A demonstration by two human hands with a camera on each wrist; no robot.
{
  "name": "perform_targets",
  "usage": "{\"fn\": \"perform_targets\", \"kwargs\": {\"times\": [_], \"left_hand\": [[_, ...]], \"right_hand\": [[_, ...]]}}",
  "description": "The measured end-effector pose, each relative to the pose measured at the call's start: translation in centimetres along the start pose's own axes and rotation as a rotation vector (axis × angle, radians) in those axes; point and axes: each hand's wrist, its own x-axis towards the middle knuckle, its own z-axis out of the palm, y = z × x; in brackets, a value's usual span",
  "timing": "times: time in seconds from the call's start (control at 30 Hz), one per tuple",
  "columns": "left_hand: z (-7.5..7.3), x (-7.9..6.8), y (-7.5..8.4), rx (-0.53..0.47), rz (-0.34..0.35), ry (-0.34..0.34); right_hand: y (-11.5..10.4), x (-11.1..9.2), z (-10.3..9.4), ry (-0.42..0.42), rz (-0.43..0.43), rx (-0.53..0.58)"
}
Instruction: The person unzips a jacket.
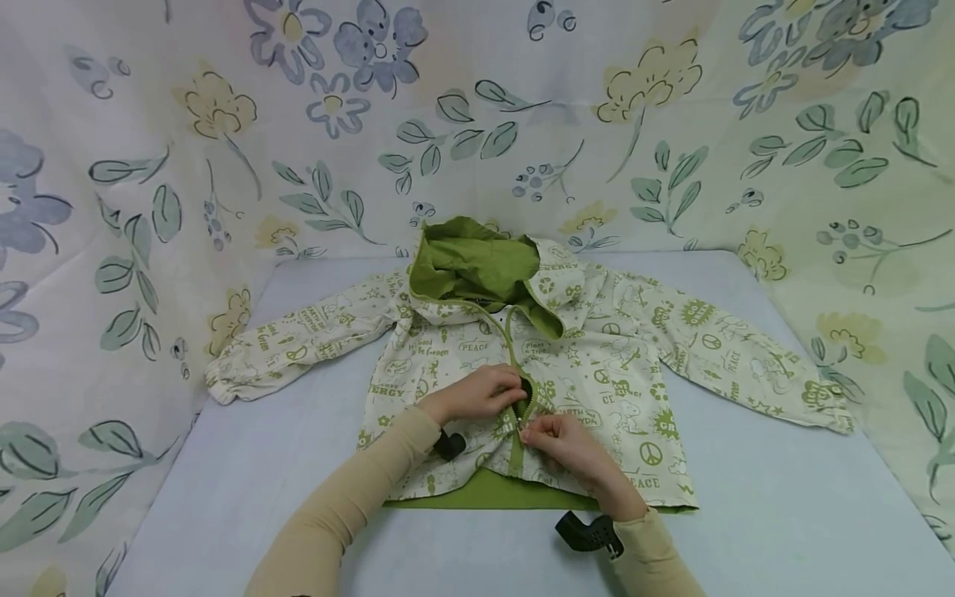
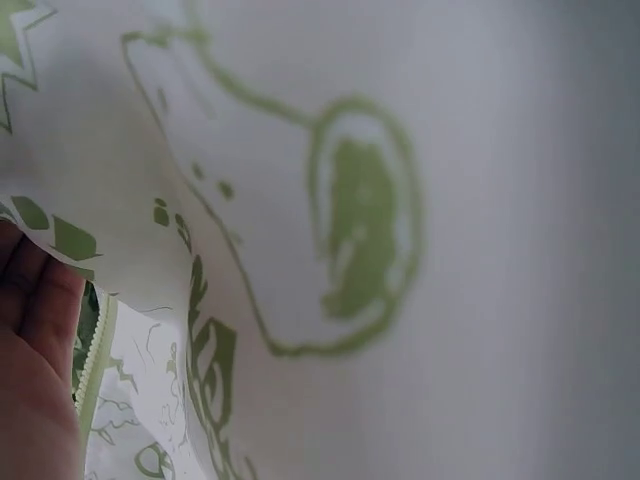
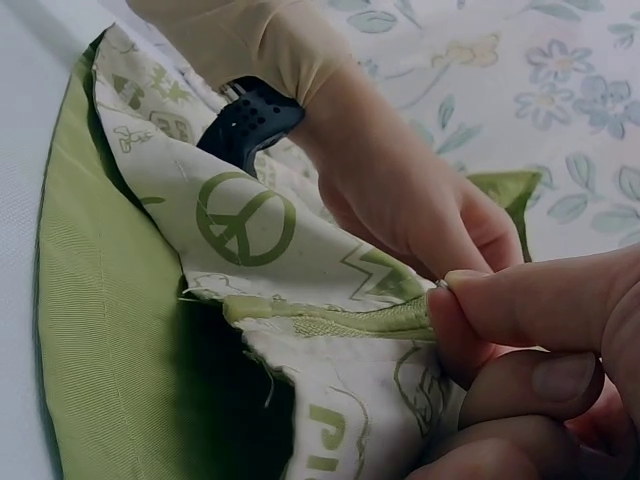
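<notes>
A hooded zip jacket (image 1: 619, 356), cream with green print and a green lining, lies front up with its sleeves spread. The green zipper (image 3: 340, 322) is joined at the hem and gapes above the hands. My right hand (image 1: 563, 441) pinches the small zipper pull (image 3: 442, 285) between thumb and forefinger, low on the front. Just above it, my left hand (image 1: 481, 392) grips the front edge beside the gap, its fingertips partly hidden. In the left wrist view, printed cloth covers the ends of the left hand's fingers (image 2: 50, 310).
The jacket's hood (image 1: 477, 264) lies open toward the back, green lining showing. A pale table (image 1: 224, 497) carries the jacket. Floral cloth (image 1: 477, 108) hangs behind and at both sides. Black wrist mounts (image 1: 589, 533) sit on both forearms.
</notes>
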Motion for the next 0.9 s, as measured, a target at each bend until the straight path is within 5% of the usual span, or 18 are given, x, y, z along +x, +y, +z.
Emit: {"fn": "perform_targets", "kwargs": {"times": [0.9], "left_hand": [[0.0, -0.3, -0.3, -0.004, -0.063, 0.035]], "right_hand": [[0.0, -1.4, 0.8, 0.032, 0.049, -0.025]]}}
